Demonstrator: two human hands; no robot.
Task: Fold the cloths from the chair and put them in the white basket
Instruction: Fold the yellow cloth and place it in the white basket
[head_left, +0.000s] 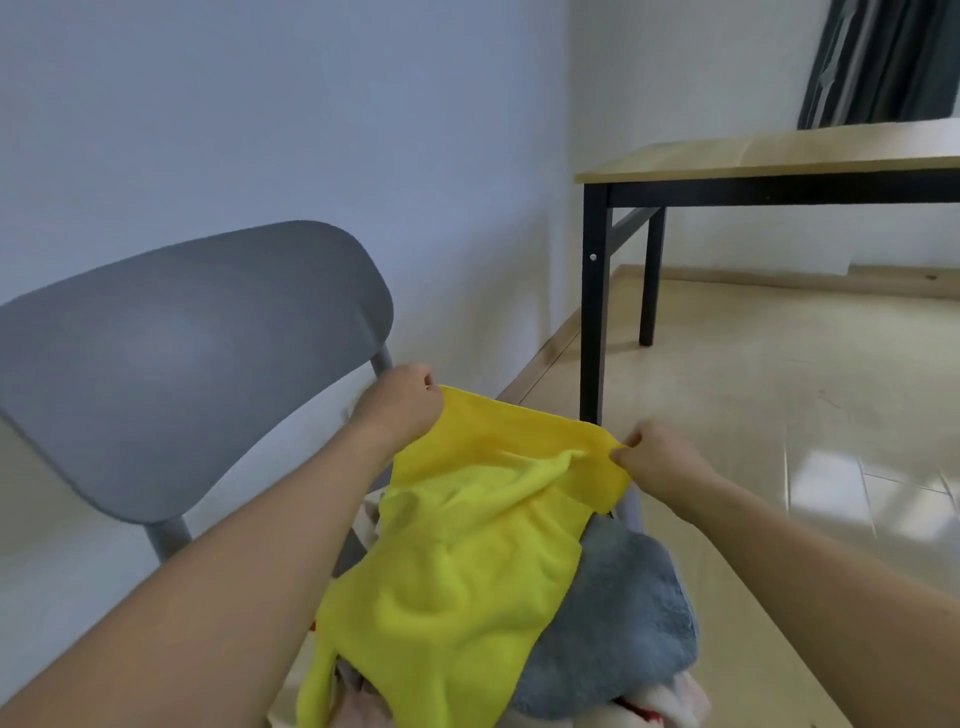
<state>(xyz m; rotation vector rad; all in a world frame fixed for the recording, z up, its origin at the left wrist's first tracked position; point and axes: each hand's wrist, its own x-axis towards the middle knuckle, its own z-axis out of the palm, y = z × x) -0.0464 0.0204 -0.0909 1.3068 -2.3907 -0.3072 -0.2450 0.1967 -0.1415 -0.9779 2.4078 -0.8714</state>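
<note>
left hand (402, 402) and right hand (652, 457) — each pinching a far corner of the yellow cloth (467, 561) | fleecy, rumpled, draped over grey cloth (623, 623) | on the chair (182, 353) — smooth rounded grey back

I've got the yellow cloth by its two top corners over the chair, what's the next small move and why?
Probably lift it clear. The left hand and right hand each pinch a top corner of the yellow microfibre cloth, but its lower part drapes over the grey fluffy cloth on the grey plastic chair.
</note>
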